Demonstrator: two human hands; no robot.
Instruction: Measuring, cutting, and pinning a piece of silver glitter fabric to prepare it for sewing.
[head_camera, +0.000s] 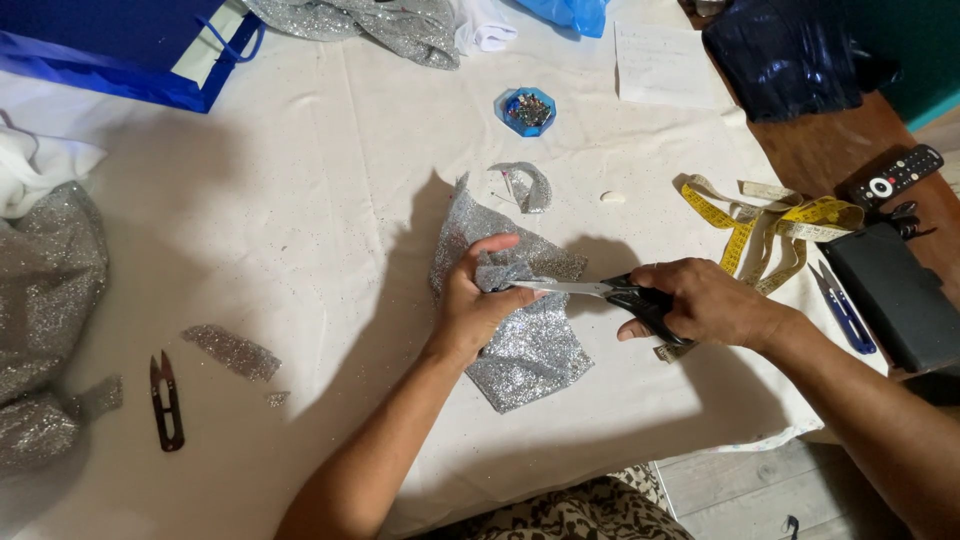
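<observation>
Looking down: my left hand (478, 300) is clamped on the silver glitter fabric (520, 330), which lies near the worktop's (320, 230) front edge. My right hand (700, 300) grips the black-handled scissors (600, 291), blades meeting the fabric at my left fingers. A yellow tape measure (770, 225) sits by the right edge.

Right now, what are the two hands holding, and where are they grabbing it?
The left hand pinches the glittery silver fabric at its upper middle. The right hand grips the scissors by their black handles.
</observation>
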